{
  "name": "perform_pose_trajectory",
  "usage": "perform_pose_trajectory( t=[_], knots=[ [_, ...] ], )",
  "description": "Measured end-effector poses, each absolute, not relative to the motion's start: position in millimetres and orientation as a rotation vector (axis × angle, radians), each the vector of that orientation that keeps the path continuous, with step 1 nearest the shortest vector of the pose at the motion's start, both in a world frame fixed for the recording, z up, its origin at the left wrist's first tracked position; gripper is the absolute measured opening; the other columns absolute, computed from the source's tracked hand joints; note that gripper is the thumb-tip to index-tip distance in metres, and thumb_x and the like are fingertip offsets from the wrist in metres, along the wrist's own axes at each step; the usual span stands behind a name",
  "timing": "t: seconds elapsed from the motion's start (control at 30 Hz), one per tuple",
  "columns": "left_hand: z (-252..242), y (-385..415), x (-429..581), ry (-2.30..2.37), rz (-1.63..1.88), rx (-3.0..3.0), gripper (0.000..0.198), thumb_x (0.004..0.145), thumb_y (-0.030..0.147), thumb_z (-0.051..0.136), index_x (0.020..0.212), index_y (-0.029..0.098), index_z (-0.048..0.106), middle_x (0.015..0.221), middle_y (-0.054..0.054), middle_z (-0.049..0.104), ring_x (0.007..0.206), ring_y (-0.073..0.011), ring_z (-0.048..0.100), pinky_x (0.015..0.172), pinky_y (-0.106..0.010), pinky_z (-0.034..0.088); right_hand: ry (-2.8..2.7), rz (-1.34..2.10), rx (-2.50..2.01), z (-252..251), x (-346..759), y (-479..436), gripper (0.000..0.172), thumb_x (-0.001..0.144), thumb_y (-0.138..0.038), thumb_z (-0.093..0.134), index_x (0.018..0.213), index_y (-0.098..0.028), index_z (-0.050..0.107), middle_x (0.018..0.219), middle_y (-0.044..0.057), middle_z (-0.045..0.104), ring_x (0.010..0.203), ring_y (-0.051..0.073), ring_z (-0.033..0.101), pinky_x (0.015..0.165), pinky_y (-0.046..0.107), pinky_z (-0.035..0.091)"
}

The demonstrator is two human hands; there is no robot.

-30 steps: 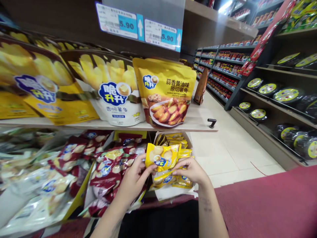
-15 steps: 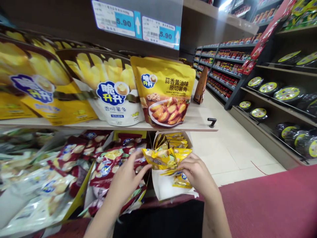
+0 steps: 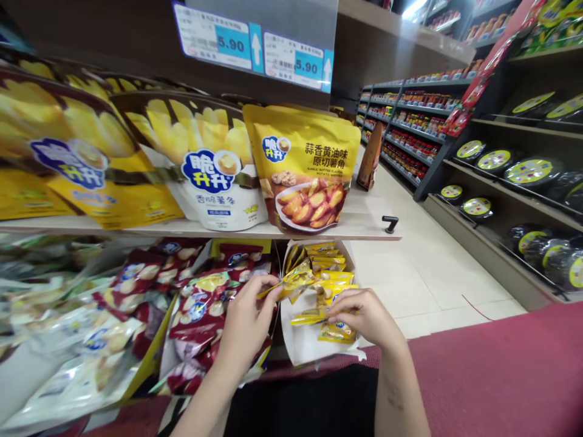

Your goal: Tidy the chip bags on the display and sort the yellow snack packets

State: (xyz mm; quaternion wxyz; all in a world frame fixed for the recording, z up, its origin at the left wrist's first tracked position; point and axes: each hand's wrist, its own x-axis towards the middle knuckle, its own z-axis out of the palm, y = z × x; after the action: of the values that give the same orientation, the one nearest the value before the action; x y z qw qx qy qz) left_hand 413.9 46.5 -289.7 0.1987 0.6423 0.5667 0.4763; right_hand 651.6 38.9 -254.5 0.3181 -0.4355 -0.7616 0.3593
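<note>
My left hand (image 3: 253, 309) pinches the near end of a small yellow snack packet (image 3: 295, 281) over the left side of a white cardboard box (image 3: 296, 346). In my right hand (image 3: 362, 312) is another small yellow snack packet (image 3: 310, 317), gripped at its right end and lying nearly flat above the box floor. More yellow packets (image 3: 321, 258) stand in rows at the back of the box. One loose packet (image 3: 337, 332) lies near its front, just below my right hand.
Boxes of maroon snack bags (image 3: 195, 309) and white snack bags (image 3: 91, 340) sit to the left. Above, a shelf edge (image 3: 291, 235) carries large pouches (image 3: 305, 170). A black hook (image 3: 390, 223) juts at its right end. Red matting (image 3: 492, 364) covers the right foreground.
The two packets have moved apart. My left hand has turned its packet towards the back-left rows, and my right hand has tipped its packet flatter, lower in the box.
</note>
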Motion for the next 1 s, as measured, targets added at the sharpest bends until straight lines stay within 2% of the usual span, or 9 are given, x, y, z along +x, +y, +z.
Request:
perform_pose_trajectory(
  t=[0.13,0.23,0.37,0.57,0.7,0.77,0.87,1.0],
  knots=[
    [-297,50,418,1.552,1.231,1.730,0.021,0.091,0.043,0.047,0.092,0.024,0.056,0.094,-0.003,0.070,0.086,-0.0199,0.067,0.076,-0.030,0.051,-1.980,0.923,-1.308,-282,638,58,0.007,0.077,-0.014,0.075,0.080,-0.020,0.074,0.085,0.001,0.073,0.083,0.017,0.066,0.079,0.027,0.048],
    [-300,50,421,1.524,1.187,1.766,0.021,0.092,0.042,0.044,0.093,0.024,0.054,0.096,-0.003,0.070,0.088,-0.0203,0.067,0.078,-0.031,0.051,-1.971,0.823,-1.414,-298,636,69,0.008,0.080,-0.011,0.071,0.085,-0.018,0.072,0.092,0.003,0.073,0.089,0.018,0.065,0.082,0.028,0.046],
    [-304,52,425,1.493,1.009,1.905,0.018,0.094,0.038,0.039,0.095,0.025,0.052,0.100,-0.005,0.071,0.090,-0.0214,0.068,0.079,-0.032,0.050,-2.023,0.915,-1.451,-310,644,73,0.007,0.078,-0.013,0.073,0.084,-0.017,0.073,0.088,0.003,0.074,0.086,0.018,0.066,0.079,0.028,0.045],
    [-312,53,425,1.582,0.551,2.150,0.028,0.095,0.026,0.034,0.108,0.027,0.059,0.099,-0.007,0.074,0.088,-0.0226,0.071,0.067,-0.028,0.047,-1.989,1.169,-1.492,-306,660,67,0.027,0.066,-0.015,0.082,0.092,-0.018,0.075,0.089,0.003,0.075,0.082,0.018,0.068,0.076,0.028,0.050],
    [-309,52,427,1.687,0.321,2.225,0.034,0.093,0.021,0.036,0.113,0.028,0.062,0.096,-0.008,0.076,0.085,-0.0239,0.072,0.065,-0.028,0.046,-1.919,0.890,-1.638,-288,686,59,0.031,0.066,-0.012,0.079,0.095,-0.020,0.075,0.097,0.004,0.073,0.092,0.020,0.065,0.083,0.031,0.050],
    [-306,51,431,1.705,0.201,2.252,0.035,0.092,0.018,0.037,0.114,0.027,0.062,0.094,-0.008,0.076,0.084,-0.0244,0.072,0.069,-0.030,0.047,-1.991,0.742,-1.765,-286,693,58,0.038,0.061,-0.010,0.081,0.097,-0.020,0.075,0.101,0.005,0.073,0.099,0.023,0.062,0.088,0.033,0.048],
    [-302,49,438,1.674,0.094,2.283,0.032,0.093,0.017,0.038,0.112,0.024,0.062,0.098,-0.010,0.075,0.091,-0.0259,0.071,0.079,-0.035,0.050,-2.096,0.738,-1.875,-296,688,63,0.049,0.056,-0.007,0.083,0.102,-0.019,0.074,0.105,0.005,0.073,0.105,0.023,0.061,0.091,0.030,0.046],
    [-304,37,448,1.537,0.328,2.318,0.026,0.095,0.023,0.040,0.114,0.019,0.058,0.114,-0.014,0.070,0.109,-0.0269,0.066,0.094,-0.042,0.051,-2.147,0.905,-1.996,-312,673,73,0.040,0.060,0.003,0.073,0.095,-0.016,0.076,0.092,0.004,0.075,0.088,0.017,0.067,0.076,0.022,0.046]
  ],
)
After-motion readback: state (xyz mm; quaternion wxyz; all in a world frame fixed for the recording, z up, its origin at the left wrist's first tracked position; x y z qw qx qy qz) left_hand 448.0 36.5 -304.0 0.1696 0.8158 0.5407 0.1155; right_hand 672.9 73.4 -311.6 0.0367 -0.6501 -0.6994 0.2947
